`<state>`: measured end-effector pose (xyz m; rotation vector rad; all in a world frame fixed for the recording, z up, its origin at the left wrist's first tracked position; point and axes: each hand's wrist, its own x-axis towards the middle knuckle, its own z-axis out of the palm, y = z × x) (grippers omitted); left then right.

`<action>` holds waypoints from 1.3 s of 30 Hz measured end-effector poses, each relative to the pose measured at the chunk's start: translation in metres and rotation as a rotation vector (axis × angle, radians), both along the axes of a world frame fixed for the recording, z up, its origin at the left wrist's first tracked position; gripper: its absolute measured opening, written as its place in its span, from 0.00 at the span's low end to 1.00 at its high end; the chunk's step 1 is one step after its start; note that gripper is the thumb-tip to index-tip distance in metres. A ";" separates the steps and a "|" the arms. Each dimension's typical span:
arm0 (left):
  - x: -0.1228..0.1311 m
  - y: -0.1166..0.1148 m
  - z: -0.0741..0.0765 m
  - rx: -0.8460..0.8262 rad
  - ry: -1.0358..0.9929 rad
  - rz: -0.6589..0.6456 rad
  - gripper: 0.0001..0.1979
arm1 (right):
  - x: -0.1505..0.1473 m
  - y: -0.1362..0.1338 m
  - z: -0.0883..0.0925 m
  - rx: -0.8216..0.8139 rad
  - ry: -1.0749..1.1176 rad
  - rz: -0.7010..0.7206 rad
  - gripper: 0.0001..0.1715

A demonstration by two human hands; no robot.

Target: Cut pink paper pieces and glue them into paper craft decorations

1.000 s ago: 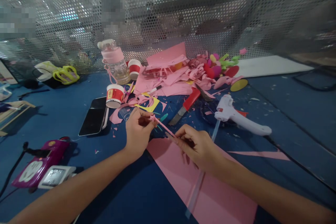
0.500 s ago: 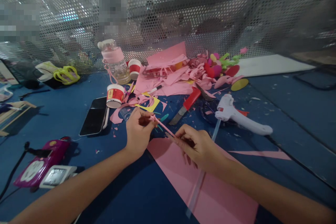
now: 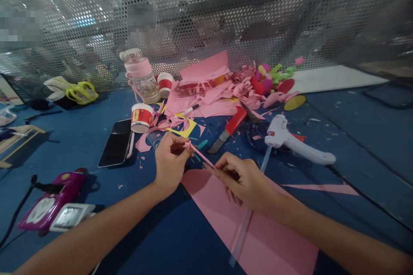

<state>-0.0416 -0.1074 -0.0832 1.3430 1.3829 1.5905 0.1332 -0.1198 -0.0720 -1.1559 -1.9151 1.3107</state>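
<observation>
Between my two hands runs a thin pink stick (image 3: 203,157), slanting down to the right, with a small pink piece at its upper end. My left hand (image 3: 171,159) pinches that upper end. The fingers of my right hand (image 3: 243,178) close on the lower end. Beneath my right hand lies a large pink sheet (image 3: 274,240), crossed by a clear glue stick (image 3: 241,234) that runs up into a white glue gun (image 3: 287,142). A utility knife (image 3: 234,122) with a red handle rests just beyond my hands.
Pink scraps (image 3: 213,94) heap up before a perforated metal screen (image 3: 226,8). Left of them stand a water bottle (image 3: 142,77) and two paper cups, the nearer cup (image 3: 141,118) beside a phone (image 3: 116,142). A purple power strip (image 3: 53,200) lies by my left forearm. A black cord (image 3: 364,195) trails right.
Both hands hold the pink stick in practically the same place. Only a very slight shift of the camera view shows.
</observation>
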 end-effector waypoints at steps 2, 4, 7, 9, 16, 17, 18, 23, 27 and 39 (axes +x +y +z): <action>0.000 0.000 0.000 0.002 0.002 0.004 0.09 | 0.000 0.000 0.001 0.006 -0.003 -0.001 0.17; 0.001 0.000 0.001 0.006 0.002 0.005 0.09 | 0.000 0.001 0.002 0.025 -0.015 0.001 0.17; 0.001 -0.001 0.002 0.011 -0.002 -0.002 0.08 | 0.000 0.000 0.003 0.041 -0.031 0.003 0.18; 0.001 0.000 0.002 0.014 -0.008 -0.005 0.08 | -0.001 0.000 0.004 0.034 -0.031 0.000 0.18; 0.001 0.000 0.001 0.023 -0.031 -0.010 0.09 | 0.000 -0.001 0.004 0.020 -0.025 -0.009 0.19; 0.001 0.000 0.001 0.022 -0.031 -0.010 0.09 | 0.000 -0.001 0.003 0.019 -0.023 -0.005 0.19; 0.001 0.000 0.000 0.021 -0.031 -0.010 0.09 | 0.000 -0.001 0.003 0.018 -0.018 -0.002 0.19; 0.001 0.000 0.001 0.020 -0.020 -0.012 0.08 | 0.000 -0.002 0.003 0.017 -0.003 -0.005 0.17; 0.001 -0.001 0.001 0.021 -0.016 -0.010 0.08 | 0.000 -0.002 0.003 0.024 0.000 -0.011 0.17; 0.001 -0.001 0.002 0.008 0.030 -0.011 0.06 | 0.001 -0.002 0.002 0.025 0.001 -0.007 0.18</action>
